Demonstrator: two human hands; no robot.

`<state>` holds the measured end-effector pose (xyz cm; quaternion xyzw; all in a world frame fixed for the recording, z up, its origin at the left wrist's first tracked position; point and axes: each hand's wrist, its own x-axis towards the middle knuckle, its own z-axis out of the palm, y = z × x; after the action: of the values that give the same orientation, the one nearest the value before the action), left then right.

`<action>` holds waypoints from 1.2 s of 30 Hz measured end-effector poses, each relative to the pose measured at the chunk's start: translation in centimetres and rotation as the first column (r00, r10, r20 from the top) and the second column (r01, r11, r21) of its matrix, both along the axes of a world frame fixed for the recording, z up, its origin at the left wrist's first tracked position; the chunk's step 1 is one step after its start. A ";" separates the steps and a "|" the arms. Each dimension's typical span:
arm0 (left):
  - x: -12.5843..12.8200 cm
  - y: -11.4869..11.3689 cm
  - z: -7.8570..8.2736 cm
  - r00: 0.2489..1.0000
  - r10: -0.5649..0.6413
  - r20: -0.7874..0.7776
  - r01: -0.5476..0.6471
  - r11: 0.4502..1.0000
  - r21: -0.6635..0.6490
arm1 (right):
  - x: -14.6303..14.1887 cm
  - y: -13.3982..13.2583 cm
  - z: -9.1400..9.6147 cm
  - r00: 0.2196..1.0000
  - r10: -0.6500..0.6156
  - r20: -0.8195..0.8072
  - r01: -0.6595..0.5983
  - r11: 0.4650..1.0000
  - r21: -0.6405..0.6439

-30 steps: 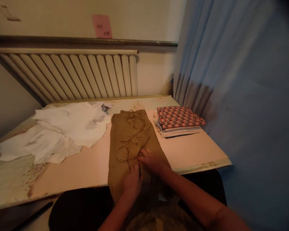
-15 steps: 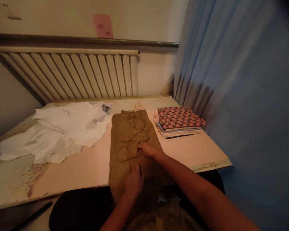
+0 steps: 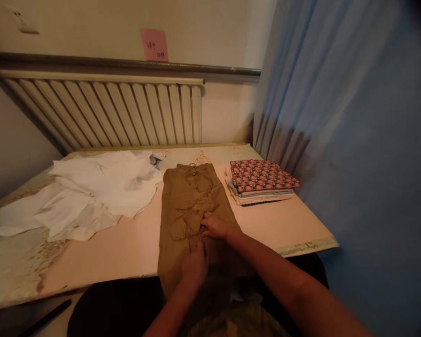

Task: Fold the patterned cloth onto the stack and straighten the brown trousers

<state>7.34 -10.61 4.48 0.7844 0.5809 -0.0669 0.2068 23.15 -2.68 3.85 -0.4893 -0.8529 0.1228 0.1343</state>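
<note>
A brown garment [image 3: 175,210] lies lengthwise on the table, its near end hanging over the front edge toward my lap. Gathered, wrinkled cloth runs down its middle, and a small cord loop shows at the far end. My right hand [image 3: 215,226] has its fingers closed on a fold of the gathered cloth. Nearer to me, my left hand [image 3: 195,264] rests on the lower part with curled fingers, beside a thin cord or seam line. What its fingertips grip is too dark to make out.
White cloths [image 3: 101,182] lie crumpled on the left of the table [image 3: 101,257]. A folded fabric stack [image 3: 263,175], red-patterned on top, sits to the right. A radiator [image 3: 126,112] stands behind the table, and a blue curtain [image 3: 354,140] hangs along the right side.
The whole view has shifted slightly, so the scene sits a little lower. Both hands stay at nearly the same places on the brown garment.
</note>
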 end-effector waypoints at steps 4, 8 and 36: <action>0.4 0.0 0.3 1.000 -0.004 -0.028 0.004 1.000 0.002 | -0.6 1.8 0.1 0.996 -0.081 -0.022 0.080 0.996 -0.030; 0.8 0.3 0.5 0.999 0.015 -0.050 -0.016 1.000 -0.015 | -1.2 4.4 1.1 0.985 -0.154 -0.080 0.150 0.987 -0.053; 0.9 1.4 0.3 0.997 0.081 0.018 -0.081 0.997 -0.002 | -1.8 5.7 -0.5 0.928 -0.295 -0.229 0.258 0.950 -0.178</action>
<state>8.29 -9.24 4.78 0.7606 0.6104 -0.0518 0.2149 21.31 3.00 3.32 -0.5935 -0.7399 0.2256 0.2222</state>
